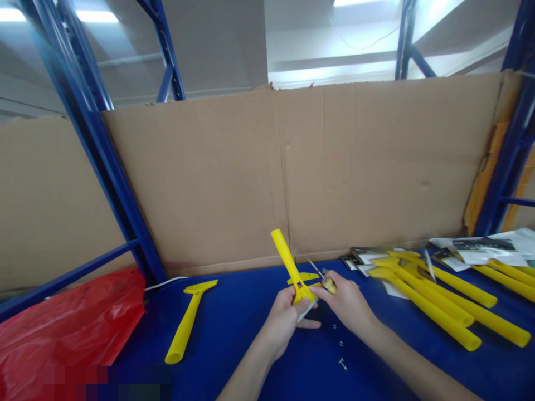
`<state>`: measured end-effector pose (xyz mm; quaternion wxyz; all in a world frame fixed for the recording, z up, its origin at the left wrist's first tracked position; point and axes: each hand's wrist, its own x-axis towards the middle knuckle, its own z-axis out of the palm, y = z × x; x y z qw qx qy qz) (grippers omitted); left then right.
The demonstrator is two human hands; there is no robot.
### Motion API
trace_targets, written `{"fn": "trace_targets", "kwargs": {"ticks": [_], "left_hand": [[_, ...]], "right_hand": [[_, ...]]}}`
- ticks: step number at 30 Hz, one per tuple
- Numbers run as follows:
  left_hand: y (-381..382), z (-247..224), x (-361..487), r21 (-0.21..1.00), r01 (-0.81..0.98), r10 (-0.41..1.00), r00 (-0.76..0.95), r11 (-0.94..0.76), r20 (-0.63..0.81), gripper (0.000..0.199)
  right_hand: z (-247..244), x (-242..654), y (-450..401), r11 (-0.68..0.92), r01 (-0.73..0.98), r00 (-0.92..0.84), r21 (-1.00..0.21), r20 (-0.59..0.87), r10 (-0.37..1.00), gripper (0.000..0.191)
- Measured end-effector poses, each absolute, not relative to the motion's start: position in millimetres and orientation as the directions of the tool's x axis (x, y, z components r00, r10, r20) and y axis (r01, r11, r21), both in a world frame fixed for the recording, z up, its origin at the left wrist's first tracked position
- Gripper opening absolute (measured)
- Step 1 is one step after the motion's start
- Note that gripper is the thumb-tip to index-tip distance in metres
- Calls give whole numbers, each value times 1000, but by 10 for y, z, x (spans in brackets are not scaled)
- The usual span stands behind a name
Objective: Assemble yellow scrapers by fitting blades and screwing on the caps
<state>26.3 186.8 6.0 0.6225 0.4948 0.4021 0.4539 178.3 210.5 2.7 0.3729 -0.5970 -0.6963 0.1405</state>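
My left hand (pixel 284 314) is closed round the head of a yellow plastic scraper (pixel 285 253), whose hollow handle points up and away from me. A pale, flat blade-like piece (pixel 308 310) shows at the scraper's head, partly covered by my fingers. In my closed right hand (pixel 349 298) is a screwdriver (pixel 329 285) with a yellowish handle, its thin shaft pointing up to the left. The right fingertips reach the scraper's head. On the blue surface below lie two small nuts (pixel 341 343) and a small bolt (pixel 343 364).
Another yellow scraper (pixel 190 323) lies to the left, near a red plastic bag (pixel 75 317). Several yellow scrapers (pixel 434 303) are piled at the right, with black-and-white packets (pixel 485 248) behind them. A cardboard wall (pixel 217 184) and blue rack posts (pixel 112 167) enclose the blue tabletop (pixel 234 301).
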Motion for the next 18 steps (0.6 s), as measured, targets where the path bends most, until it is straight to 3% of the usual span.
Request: {"fn": "trace_targets", "kwargs": {"ticks": [6,8,13,18], "left_hand": [[1889,40,286,962,-227,975,196,152,-108,29],[1920,17,269,958,-233,979,151,167,-134,26],[2027,-42,149,962,-247,993,3,119,-122,18],[2114,-86,68,974,-216,992,-90,65,-86,15]], "right_hand": [[19,1859,2162,255,532,-12,-807,294,956,24],[-11,1922,2177,238,490,-36,-839,253,967,35],[-84,2059,2130,394,533,-123,-749,392,912,48],[-138,2099,2160,374,641,-127,-670,388,913,47]]}}
